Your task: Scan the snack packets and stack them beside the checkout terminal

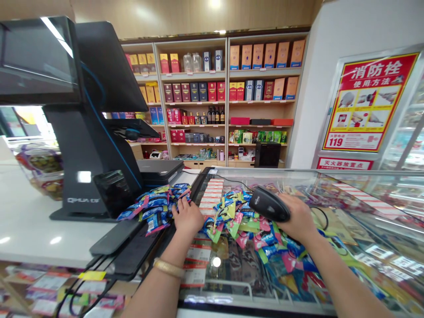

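Observation:
My right hand (297, 217) is wrapped round a black handheld barcode scanner (270, 204), held above a heap of small candy packets (233, 216) in blue, green and pink. That heap lies on the glass top of a chest freezer (212, 276). My left hand (187, 216) rests against a second pile of similar packets (155, 203) at the counter's edge. Its fingers are apart, and whether a packet is under them is hidden.
A dual-screen cash register (96, 132) stands on the white counter (29, 234) at the left. In front of it lies a dark flat device (115, 238) with cables. Shelves of boxed goods (195, 92) line the back wall. A red poster (371, 101) hangs at the right.

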